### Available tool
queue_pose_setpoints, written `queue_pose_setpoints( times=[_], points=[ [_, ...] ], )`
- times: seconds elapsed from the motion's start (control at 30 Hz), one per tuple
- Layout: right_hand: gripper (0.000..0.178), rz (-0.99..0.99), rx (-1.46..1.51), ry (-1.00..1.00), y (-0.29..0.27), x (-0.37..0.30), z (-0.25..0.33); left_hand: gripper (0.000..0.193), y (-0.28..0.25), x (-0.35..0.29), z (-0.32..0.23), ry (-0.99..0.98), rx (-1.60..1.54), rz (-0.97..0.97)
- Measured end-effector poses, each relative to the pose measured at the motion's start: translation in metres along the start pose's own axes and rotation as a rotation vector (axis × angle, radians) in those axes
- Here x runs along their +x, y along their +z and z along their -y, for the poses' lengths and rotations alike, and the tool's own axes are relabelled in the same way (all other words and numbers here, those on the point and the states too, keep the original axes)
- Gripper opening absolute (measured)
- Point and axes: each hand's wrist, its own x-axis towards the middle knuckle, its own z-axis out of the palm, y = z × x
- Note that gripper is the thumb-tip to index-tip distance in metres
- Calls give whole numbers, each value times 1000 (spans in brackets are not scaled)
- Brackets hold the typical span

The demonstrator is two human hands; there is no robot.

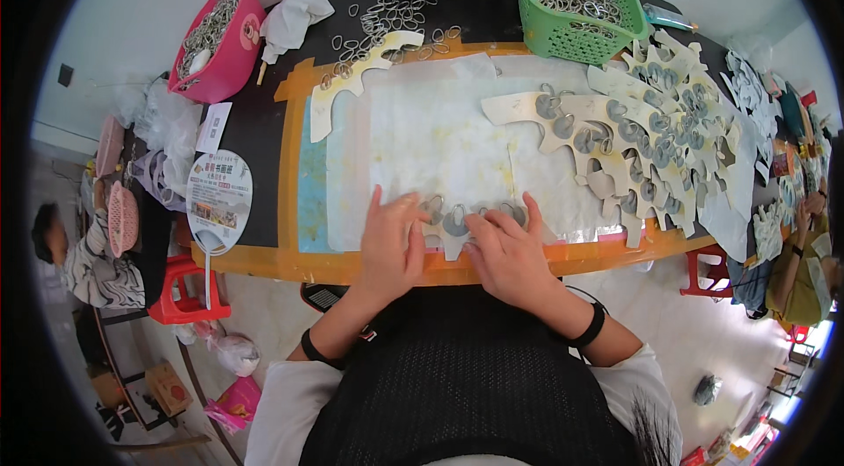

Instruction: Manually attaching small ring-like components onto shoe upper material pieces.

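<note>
Near the table's front edge lies a cream cut-out strip (453, 252) with scalloped tabs and several metal rings (455, 220) along it. My left hand (391, 244) is at its left end, fingers bent around the strip beside a ring. My right hand (508, 251) pinches a tab on the right part, its fingertips pressed down near the middle ring. The strip's ends are partly hidden under my fingers. Another cream strip (347, 83), curved, lies at the far left of the white sheet (422, 132). To the right spreads a pile of similar strips fitted with rings (651, 132).
Loose oval rings (387, 18) are scattered at the back. A pink basket (237, 53) and a green basket (571, 40) hold many more rings. A white cloth (297, 18), a round fan (220, 200) and a red stool (185, 294) are at left. Another person's hand (813, 202) shows far right.
</note>
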Motion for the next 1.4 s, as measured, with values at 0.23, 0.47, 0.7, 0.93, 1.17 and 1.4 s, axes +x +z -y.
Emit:
queue_pose_setpoints(
  times=[0.23,0.47,0.7,0.93,1.17,1.4],
  points=[
    [29,-79,315,76,1,2,-11,12,-2,20,12,-116,129,173],
    [21,-299,194,22,-18,38,-4,10,-12,20,-2,-263,-416,126],
    [21,-213,766,76,-2,57,29,10,-10,4,-5,-281,-1022,-16],
    [11,-338,641,32,-56,30,20,25,6,3,-20,-527,-1325,257],
    [17,-667,-88,217,-166,27,-85,30,-17,71,-2,-181,-631,469],
    [22,-575,-270,387,-149,22,-173,36,13,141,24,39,59,267]
  ],
)
